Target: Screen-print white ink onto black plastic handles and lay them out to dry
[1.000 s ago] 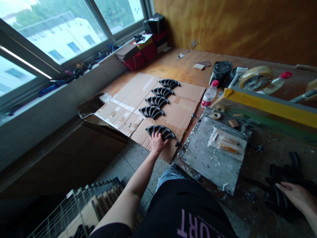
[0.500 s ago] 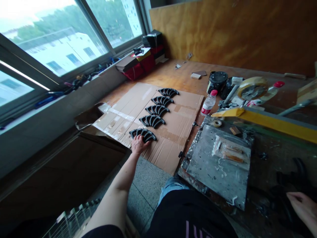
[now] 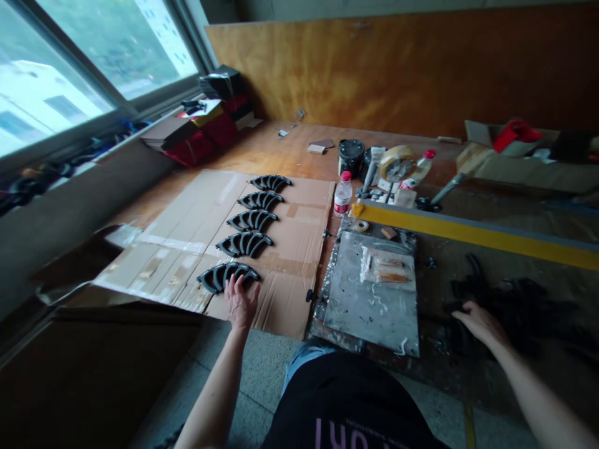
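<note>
Left hand (image 3: 241, 304): open, fingers spread against the nearest black curved part (image 3: 228, 275).
Right hand (image 3: 480, 325): open, touching the near edge of a heap of black parts (image 3: 510, 305).
Row (image 3: 251, 220): five curved parts running far to near on cardboard (image 3: 290, 312).
Right of row: scraped metal sheet (image 3: 369, 312).
Far: water bottle (image 3: 343, 194) and tape roll (image 3: 397, 163) on the worktop (image 3: 262, 149).

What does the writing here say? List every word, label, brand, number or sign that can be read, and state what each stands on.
Black cotton T-shirt: lilac printed letters, upside down and cut off by the lower edge of the view, too partial to quote.
Clear plastic water bottle with a red cap: red label, too small to read.
No other readable text shows.
</note>
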`<state>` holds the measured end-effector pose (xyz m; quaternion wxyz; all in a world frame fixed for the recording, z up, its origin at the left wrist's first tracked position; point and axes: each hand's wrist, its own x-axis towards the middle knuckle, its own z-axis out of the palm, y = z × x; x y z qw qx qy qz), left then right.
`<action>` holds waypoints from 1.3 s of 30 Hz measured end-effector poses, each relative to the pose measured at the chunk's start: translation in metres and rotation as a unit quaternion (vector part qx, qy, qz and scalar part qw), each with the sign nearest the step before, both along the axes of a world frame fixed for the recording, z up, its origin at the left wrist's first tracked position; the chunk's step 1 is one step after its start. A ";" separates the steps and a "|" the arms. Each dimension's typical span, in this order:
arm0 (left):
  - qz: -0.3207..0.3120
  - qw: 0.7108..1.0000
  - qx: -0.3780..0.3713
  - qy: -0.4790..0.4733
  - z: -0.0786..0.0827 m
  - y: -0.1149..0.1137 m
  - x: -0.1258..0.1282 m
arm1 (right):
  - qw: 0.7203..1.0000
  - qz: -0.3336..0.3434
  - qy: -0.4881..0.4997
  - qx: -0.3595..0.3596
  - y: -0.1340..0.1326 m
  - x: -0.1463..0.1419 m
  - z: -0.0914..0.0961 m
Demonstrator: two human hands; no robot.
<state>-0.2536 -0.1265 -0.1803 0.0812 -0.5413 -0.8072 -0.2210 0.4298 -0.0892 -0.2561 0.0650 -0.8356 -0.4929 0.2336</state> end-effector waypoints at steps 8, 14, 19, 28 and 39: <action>-0.120 0.987 0.055 -0.094 0.016 0.019 0.092 | 0.986 -0.039 0.068 0.149 -0.003 -0.031 0.043; -0.214 0.961 0.076 -0.159 0.055 0.065 0.166 | 0.898 0.216 0.175 0.341 0.039 -0.140 0.102; -0.268 0.939 0.100 -0.190 0.087 0.090 0.211 | 0.871 0.320 0.122 0.353 0.058 -0.205 0.104; -0.267 0.924 0.115 -0.248 0.110 0.105 0.230 | 0.878 0.353 0.093 0.311 0.061 -0.214 0.076; -0.264 0.820 0.135 -0.490 0.178 0.160 0.262 | 0.866 0.383 0.080 0.312 0.075 -0.205 0.102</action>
